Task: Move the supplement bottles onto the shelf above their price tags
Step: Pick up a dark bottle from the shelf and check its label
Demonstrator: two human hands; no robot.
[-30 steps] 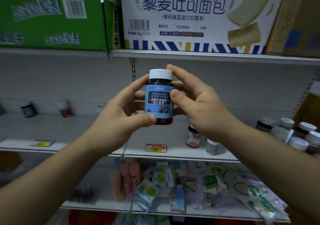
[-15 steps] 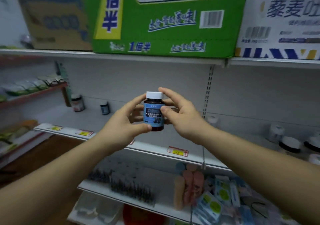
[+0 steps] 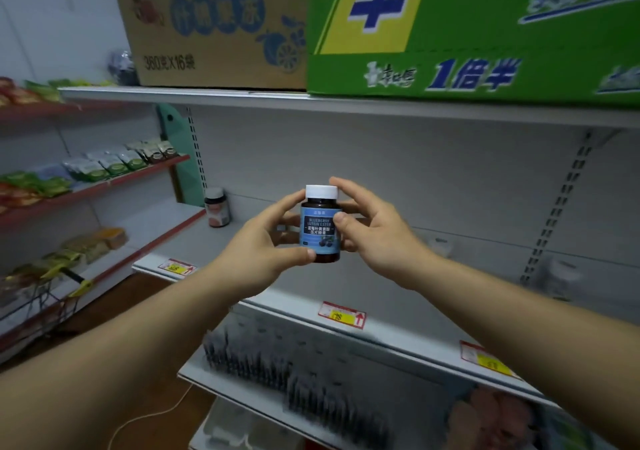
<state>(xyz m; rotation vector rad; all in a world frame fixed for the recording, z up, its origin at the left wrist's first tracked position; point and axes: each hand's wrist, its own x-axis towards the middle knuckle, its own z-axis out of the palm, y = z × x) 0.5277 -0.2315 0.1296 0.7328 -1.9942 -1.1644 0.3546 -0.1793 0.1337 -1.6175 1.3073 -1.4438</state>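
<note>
I hold a dark supplement bottle (image 3: 320, 228) with a white cap and a blue blueberry label upright in front of the grey shelf (image 3: 277, 287). My left hand (image 3: 258, 249) grips its left side and base, and my right hand (image 3: 372, 231) grips its right side. Another bottle with a dark cap and pinkish label (image 3: 217, 208) stands at the shelf's far left back. Red and yellow price tags sit on the shelf's front edge: one at the left (image 3: 177, 268), one in the middle (image 3: 342, 315), one at the right (image 3: 486, 359).
A brown carton (image 3: 207, 30) and a green carton (image 3: 467, 34) sit on the top shelf. A red-edged rack with green snack packets (image 3: 104, 167) stands on the left. Dark hooks (image 3: 294, 380) fill the lower shelf. Blurred bottles (image 3: 561, 275) stand at the right.
The view has swung left along the shelf, with the bottle still held in both hands. The far-left bottle and left price tag are closer now; the white carton is out of view.
</note>
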